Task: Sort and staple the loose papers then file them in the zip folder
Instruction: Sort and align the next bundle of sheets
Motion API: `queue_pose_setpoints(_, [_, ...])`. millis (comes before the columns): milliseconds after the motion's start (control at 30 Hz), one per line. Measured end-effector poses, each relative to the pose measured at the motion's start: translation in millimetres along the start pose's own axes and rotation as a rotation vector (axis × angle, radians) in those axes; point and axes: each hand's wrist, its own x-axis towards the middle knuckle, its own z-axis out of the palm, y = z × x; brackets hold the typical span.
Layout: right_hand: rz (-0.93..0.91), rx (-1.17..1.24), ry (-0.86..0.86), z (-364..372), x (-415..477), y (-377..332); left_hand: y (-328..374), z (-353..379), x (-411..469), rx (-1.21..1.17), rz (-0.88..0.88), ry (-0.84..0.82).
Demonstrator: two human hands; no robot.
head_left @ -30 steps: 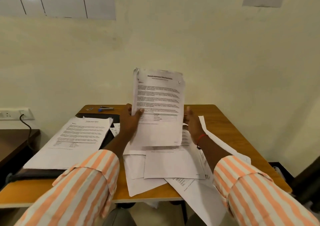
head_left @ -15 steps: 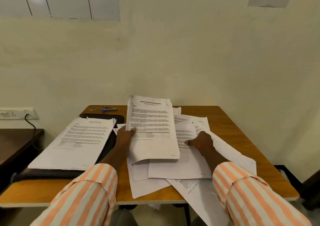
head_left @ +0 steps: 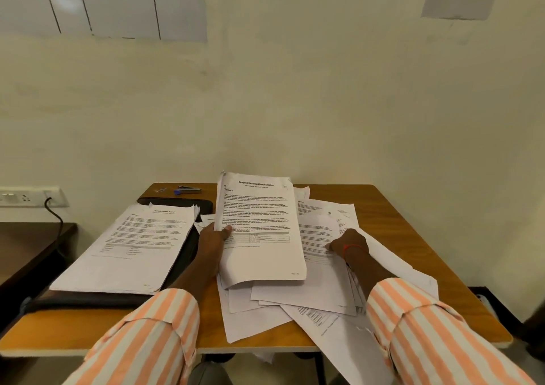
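On the wooden table point(head_left: 392, 213) in front of you, against a plain wall, a messy spread of loose papers point(head_left: 318, 293) covers the middle and right, some sheets hanging over the near edge. To the left, a neater stack of printed pages point(head_left: 132, 252) lies on top of a black zip folder point(head_left: 177, 203), whose dark edge shows at the far and near sides.

Your left hand point(head_left: 211, 243) grips a printed sheaf point(head_left: 259, 222) by its left edge, thumb on the front. The sheaf is tilted up at its far end, with its near end drooping onto the spread.

Your right hand point(head_left: 349, 241), well apart from the left, rests on the loose sheets beside the sheaf. Its fingers are tucked under, so you cannot tell whether it pinches a page.

A small stapler point(head_left: 188, 190) lies at the table's far edge, beyond the folder.
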Motion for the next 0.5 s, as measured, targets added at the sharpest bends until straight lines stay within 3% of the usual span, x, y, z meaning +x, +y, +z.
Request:
queue_pose_setpoints(400, [0.061, 0.130, 0.028, -0.7, 9.5, 5.0, -1.5, -1.1, -14.0, -0.030, 0.027, -0.028])
queue_pose_setpoints(500, [0.005, 0.302, 0.125, 0.4, 8.0, 3.2, -1.0, -2.1, -14.0, -0.043, 0.024, -0.045])
